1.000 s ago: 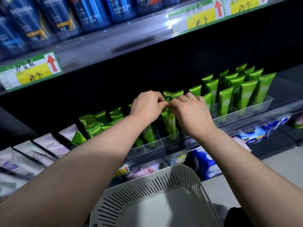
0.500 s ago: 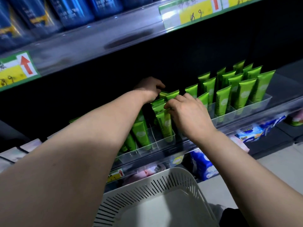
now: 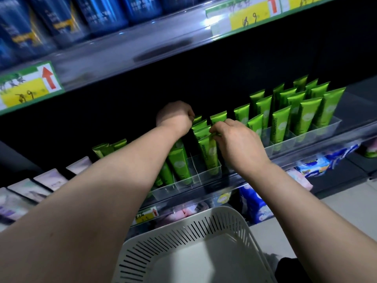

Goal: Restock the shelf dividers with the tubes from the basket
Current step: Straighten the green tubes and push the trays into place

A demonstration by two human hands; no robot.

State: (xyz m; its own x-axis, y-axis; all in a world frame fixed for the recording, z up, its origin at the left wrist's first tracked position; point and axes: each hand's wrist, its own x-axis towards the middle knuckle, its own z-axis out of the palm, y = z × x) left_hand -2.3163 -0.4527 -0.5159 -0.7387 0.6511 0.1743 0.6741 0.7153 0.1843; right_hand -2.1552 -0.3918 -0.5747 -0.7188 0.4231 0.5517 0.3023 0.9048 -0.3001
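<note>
Centre frame: my right hand pinches the top edge of the front tube, which stands near-upright in the divider, just left of it. The left hand is curled farther back; I can't tell its hold.

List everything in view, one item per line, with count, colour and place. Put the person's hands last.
green tubes: many, green, standing in rows on the middle shelf
clear dividers: several, transparent, along the front of the middle shelf, holding the tubes
basket: one, white, slotted, bottom centre below the shelf
blue containers: several, blue, blurred, on the top shelf
price labels: several, yellow and green with red arrows, on the shelf edges
pale packets: several, whitish, far left of the middle shelf
blue-and-white packs: several, on the lower shelf
pink packs: a few, on the lower shelf
left hand: fingers curled at the rear tube tops, grip hidden
right hand: pinches a tube top, centre
</note>
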